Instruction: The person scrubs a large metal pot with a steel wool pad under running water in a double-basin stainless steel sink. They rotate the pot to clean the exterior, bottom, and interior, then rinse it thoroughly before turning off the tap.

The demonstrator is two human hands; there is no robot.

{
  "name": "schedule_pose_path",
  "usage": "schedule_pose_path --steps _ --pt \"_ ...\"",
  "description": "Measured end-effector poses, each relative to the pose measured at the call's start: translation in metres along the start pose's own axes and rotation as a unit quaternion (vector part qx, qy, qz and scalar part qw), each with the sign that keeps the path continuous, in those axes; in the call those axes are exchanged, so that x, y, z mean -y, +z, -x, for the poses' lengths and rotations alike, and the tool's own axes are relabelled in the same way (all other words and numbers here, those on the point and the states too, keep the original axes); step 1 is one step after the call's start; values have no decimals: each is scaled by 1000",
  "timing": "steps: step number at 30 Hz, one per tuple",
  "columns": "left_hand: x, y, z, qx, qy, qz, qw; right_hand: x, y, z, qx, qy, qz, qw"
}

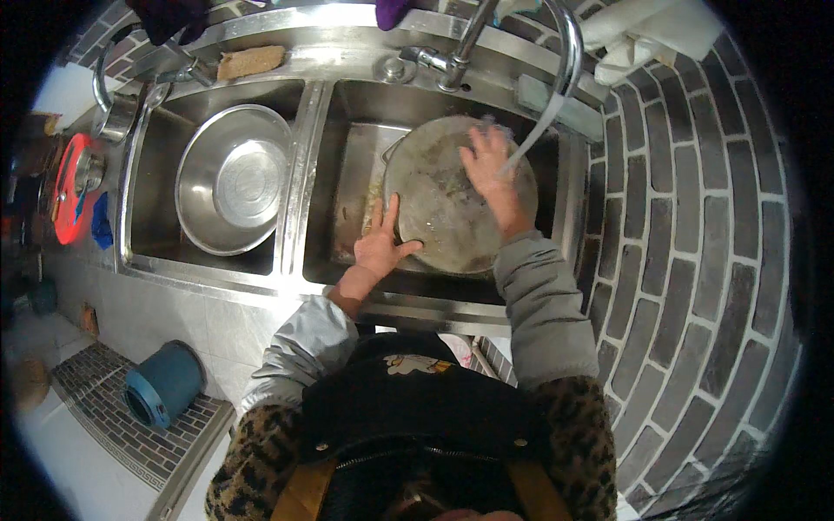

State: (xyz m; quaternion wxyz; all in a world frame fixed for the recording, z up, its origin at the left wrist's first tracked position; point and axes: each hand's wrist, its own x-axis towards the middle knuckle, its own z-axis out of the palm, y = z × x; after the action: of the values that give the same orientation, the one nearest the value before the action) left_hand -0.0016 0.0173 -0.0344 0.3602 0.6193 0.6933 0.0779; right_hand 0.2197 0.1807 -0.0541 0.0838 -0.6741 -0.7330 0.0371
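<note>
A round, worn chopping board [438,215] with a looped metal handle [389,151] at its left side lies in the right sink basin [352,241]. My left hand [381,247] is at the board's lower left rim, its fingers spread and its thumb on the edge. On the upper right of the board, my right hand [487,159] rests with fingers apart and slightly blurred. A stream of water [537,133] falls from the curved faucet [570,45] onto or just beside my right hand. Small pale scraps lie in the basin left of the board.
A steel bowl [228,179] sits in the left basin. Behind the basins are a sponge-like tan block [251,62] and a faucet base [449,78]. A brick-patterned wall [690,215] bounds the right. A blue bucket [166,384] lies on the lower left floor.
</note>
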Motion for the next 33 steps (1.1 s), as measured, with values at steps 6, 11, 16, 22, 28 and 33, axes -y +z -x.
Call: schedule_pose_path --steps 6,11,16,22,28,33 --pt "2 4 -3 8 9 27 1000 -82 -3 111 -49 19 5 999" --pt "35 30 -19 -44 52 281 957 -28 -14 202 -5 -119 44 992" --pt "45 18 -35 -25 -59 503 862 83 -10 167 34 -220 -53 973" --pt "7 -5 -17 -128 92 79 984 52 -13 179 -5 -351 -84 933" --pt "-18 25 -17 -16 306 -171 936 -70 -19 121 15 -13 28 999" --pt "-11 40 -23 -53 323 -173 929 -2 8 8 -25 -35 -36 998"
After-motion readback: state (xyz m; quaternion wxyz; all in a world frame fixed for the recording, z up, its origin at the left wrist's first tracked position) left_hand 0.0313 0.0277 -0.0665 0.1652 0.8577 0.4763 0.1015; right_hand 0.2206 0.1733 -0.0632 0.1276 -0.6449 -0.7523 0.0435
